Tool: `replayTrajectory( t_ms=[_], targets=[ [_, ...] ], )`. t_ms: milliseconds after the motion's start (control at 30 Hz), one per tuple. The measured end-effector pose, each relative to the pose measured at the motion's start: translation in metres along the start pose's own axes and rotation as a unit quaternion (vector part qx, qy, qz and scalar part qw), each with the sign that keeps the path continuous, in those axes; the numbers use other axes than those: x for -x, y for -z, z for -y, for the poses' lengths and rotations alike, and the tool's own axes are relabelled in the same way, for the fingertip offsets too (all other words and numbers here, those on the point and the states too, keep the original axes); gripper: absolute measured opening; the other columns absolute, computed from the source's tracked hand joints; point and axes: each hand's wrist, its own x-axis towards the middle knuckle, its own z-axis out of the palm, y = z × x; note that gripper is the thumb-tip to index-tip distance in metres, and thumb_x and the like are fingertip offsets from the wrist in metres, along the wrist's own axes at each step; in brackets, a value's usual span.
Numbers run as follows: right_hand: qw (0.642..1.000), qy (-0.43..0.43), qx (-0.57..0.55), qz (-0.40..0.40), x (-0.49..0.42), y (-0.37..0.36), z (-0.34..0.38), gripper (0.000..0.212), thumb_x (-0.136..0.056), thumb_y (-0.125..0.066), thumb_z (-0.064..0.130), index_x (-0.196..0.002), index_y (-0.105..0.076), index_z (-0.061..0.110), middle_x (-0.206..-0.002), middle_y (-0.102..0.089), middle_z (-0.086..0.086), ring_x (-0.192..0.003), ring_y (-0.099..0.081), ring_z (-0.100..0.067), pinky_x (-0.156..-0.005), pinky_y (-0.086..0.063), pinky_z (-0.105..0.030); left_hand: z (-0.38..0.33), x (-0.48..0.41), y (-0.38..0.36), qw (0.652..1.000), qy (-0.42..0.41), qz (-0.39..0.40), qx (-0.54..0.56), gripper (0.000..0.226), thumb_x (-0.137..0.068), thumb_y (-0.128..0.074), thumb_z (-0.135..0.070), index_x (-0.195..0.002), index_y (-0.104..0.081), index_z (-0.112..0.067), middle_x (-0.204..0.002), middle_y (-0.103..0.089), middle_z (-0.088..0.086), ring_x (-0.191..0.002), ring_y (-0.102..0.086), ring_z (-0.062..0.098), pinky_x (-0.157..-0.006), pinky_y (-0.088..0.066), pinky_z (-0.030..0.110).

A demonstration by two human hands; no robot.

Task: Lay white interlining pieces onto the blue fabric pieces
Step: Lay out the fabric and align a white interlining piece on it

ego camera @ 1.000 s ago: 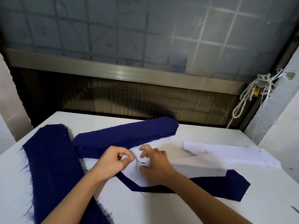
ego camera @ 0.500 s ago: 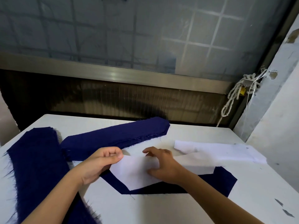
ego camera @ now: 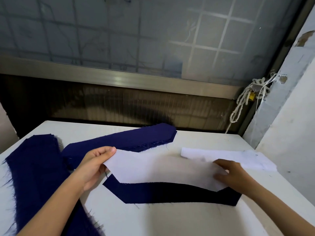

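Flat on the white table [ego camera: 170, 218], near its middle: a blue piece [ego camera: 170, 193], long, both ends cut slantwise.

Over the blue piece's far part, an interlining [ego camera: 162, 169] — white, of like shape, stretched between two hands set well apart. Far part of the blue piece hidden beneath it, near part bare and dark. Interlining's left tip raised off the table, up and left of the blue piece's left end. Right end low, its near corner meeting the blue piece close to the right end.

Left hand [ego camera: 95, 166] above and left of the blue piece's left end, clamped on the interlining's left tip: thumb on top, fingers curled beneath. Right hand [ego camera: 233, 174] over the blue piece's right end, fingers [ego camera: 221, 167] bent and laid on the interlining's right end. Blurred there, so pinch or mere press not to be told.

Behind the blue piece, past the interlining's far edge, a blue stack [ego camera: 129, 140] of like pieces lying aslant, frayed along its near side. Left of the blue piece, a wide blue strip [ego camera: 34, 176] with fuzzy edges, running from the far-left of the table down to its near edge, under the left forearm. Behind the blue piece's right end, just beyond the right hand, white pieces [ego camera: 238, 157] flat on the table.

Farther back from the blue piece, beyond the table's far edge: a dark panel, a metal sill [ego camera: 119, 77], a frosted window [ego camera: 119, 40] with a grid showing through. Up and right of the blue piece — a knotted rope [ego camera: 242, 103] hanging in the corner by a pale wall [ego camera: 289, 133].
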Motion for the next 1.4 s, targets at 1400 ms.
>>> replayTrajectory(
  t_ms=[1400],
  targets=[
    [0.96,-0.06,0.184,-0.204,0.003,-0.033,-0.032,0.039,-0.069,-0.072,-0.001,-0.106,-0.067,0.008,-0.106,-0.063,-0.013,-0.096,-0.057,-0.038,-0.079,-0.045,-0.044,0.019,0.006,-0.008,0.766,-0.141,-0.064,-0.624,0.033,-0.076,-0.078,-0.052,-0.093,-0.053,-0.04,-0.061,-0.054,-0.011,-0.058,-0.053,0.005,-0.05,-0.032,0.014]
  ],
)
